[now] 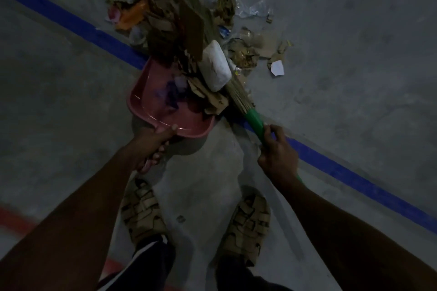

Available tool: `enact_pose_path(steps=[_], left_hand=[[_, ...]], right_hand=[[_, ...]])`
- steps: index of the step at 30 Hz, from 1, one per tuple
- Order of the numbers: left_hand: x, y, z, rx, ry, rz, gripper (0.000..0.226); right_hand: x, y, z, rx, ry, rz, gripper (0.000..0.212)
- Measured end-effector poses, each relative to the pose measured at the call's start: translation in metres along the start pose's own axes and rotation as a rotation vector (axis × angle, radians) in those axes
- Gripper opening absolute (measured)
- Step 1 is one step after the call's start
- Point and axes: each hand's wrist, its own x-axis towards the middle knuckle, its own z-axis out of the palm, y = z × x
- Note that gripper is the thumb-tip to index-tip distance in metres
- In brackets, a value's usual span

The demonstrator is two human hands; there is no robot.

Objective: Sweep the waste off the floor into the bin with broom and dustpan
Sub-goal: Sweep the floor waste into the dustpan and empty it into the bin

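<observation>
My left hand (153, 146) is curled tight around the handle of the pink plastic dustpan (151, 99), thumb laid along the top where the handle meets the pan's rear wall, fingers wrapped underneath. Beyond that grip the pan opens away from me, its mouth against the heap of waste (156, 7): torn brown cardboard, crumpled clear plastic, an orange scrap, all piled thickest at the far side. Some of it already lies inside the pan: a few dark and bluish bits toward the middle, and folded cardboard pieces (212, 99) spilling over its right edge.

Just right of the pan, a white foam block (216, 66) rests on the cardboard and against the straw bristles of the broom (234, 92). The bristles run from my right grip up and leftward into the pile, lying slantwise across the litter. My right hand (277, 149) is closed around the broom's green plastic handle (255, 123), fingers curled over it just below where the straw is bound in; the end of the handle shows behind my wrist.

Further right of the broom, loose cardboard bits, clear wrappers and a small white paper scrap (277, 68) lie scattered on the grey concrete floor (354, 54). A blue painted line (343, 170) crosses the floor diagonally, passing under the pan and beneath my right hand. Nearer to me than both grips stand my feet in tan strapped sandals (142, 210).
</observation>
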Motion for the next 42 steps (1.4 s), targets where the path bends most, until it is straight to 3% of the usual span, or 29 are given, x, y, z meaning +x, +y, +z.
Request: enact_pose_path(steps=[8, 18, 33, 42], left_hand=[[-0.017, 0.032, 0.032, -0.081, 0.009, 0.126, 0.052], [-0.109, 0.078, 0.034, -0.133, -0.028, 0.183, 0.056], [-0.436, 0.148, -0.082, -0.246, 0.036, 0.295, 0.054], [-0.606, 0.126, -0.156, -0.381, 0.065, 0.379, 0.049]], right_hand=[[-0.017, 0.005, -0.02, 0.05, 0.084, -0.007, 0.063], [-0.066, -0.013, -0.114, 0.097, 0.172, 0.008, 0.058], [-0.196, -0.14, -0.389, 0.278, 0.228, -0.003, 0.053], [-0.294, -0.216, -0.521, 0.284, 0.301, -0.115, 0.054]])
